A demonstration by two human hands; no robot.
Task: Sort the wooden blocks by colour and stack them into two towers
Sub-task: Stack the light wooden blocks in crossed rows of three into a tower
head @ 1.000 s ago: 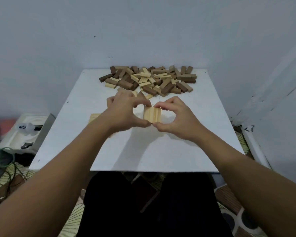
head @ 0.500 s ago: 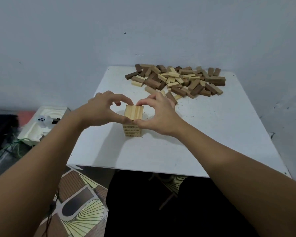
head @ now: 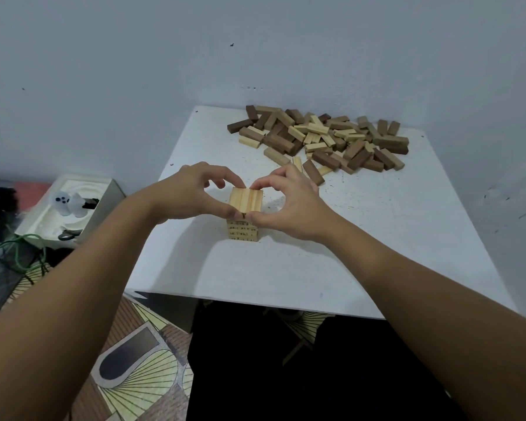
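A short tower of light wooden blocks (head: pixel 245 217) stands on the white table (head: pixel 362 253), several layers high. Its top layer of light blocks (head: pixel 246 201) lies between my two hands. My left hand (head: pixel 195 192) pinches that layer from the left with thumb and fingers. From the right, my right hand (head: pixel 289 202) pinches it the same way. A loose pile of dark and light blocks (head: pixel 319 138) is spread over the table's far side.
A white box (head: pixel 70 208) with small items sits on the floor to the left, beside green cable (head: pixel 18 253). The wall runs close behind and to the right of the table. A patterned floor mat (head: pixel 134 360) lies below the front edge.
Both hands carried the layer of light blocks leftward and set it on the tower. In the last half second they stay pinched around it.
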